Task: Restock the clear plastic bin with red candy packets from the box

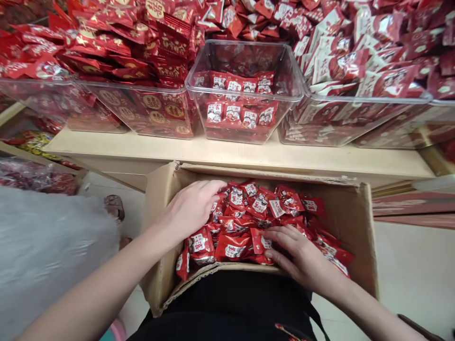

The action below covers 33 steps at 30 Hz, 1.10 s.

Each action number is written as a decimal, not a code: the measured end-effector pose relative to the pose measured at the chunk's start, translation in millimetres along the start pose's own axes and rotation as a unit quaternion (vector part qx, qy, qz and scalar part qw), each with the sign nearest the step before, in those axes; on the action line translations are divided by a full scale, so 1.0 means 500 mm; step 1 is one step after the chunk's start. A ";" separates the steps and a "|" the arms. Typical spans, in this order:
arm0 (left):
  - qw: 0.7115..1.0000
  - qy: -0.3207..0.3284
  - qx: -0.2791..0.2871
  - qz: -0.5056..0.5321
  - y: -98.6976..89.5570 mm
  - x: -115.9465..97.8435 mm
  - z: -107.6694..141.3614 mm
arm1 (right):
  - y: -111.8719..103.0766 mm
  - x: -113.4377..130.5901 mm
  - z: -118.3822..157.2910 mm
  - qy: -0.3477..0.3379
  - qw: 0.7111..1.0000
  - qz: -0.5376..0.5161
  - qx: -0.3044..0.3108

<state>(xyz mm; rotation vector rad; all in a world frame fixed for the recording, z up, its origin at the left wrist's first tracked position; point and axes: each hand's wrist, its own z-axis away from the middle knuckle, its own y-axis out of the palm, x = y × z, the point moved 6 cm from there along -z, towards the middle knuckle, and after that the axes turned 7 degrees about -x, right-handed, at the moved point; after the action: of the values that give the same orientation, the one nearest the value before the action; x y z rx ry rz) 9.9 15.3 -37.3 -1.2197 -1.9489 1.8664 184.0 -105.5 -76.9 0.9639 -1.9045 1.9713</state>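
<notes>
Small red packets [232, 248] with white labels and printed cartoon figures lie heaped in an open cardboard box [366, 237]. Over the left part of the heap rests my left hand [194, 206], fingers stretched forward across the packets; its thumb and some fingertips are hidden. My right hand [296, 253], at the near middle of the box, pinches one red packet [261, 241] between thumb and fingers. Behind the box, a clear plastic bin [245, 135] holds similar red packets standing in neat rows at its bottom.
A pale wooden shelf [170, 149] carries more clear bins, with red and gold packets [156, 106] at left and red and white packets [341, 66] at right. Translucent plastic sheeting [46, 246] is at the left. A person's foot [114, 207] shows beside it.
</notes>
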 end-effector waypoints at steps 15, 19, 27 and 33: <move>0.885 -0.180 0.122 0.413 0.056 -0.072 0.030 | -0.052 0.075 -0.063 -0.060 0.989 0.057 -0.119; 0.842 -0.223 0.126 0.475 0.074 -0.077 0.034 | -0.037 0.101 -0.055 -0.001 0.979 -0.093 -0.179; 0.839 -0.230 0.097 0.483 0.069 -0.072 0.048 | 0.041 0.033 -0.049 0.254 0.821 -0.480 -0.177; 0.899 -0.191 0.103 0.381 0.052 -0.073 0.037 | 0.021 0.030 -0.052 0.210 0.895 -0.363 -0.151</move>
<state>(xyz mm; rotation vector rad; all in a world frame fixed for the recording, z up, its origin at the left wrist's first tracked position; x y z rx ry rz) 32.8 -25.2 -49.7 -1.8293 -1.4416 2.7817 158.8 -86.2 -74.8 0.8845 -1.2861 1.2651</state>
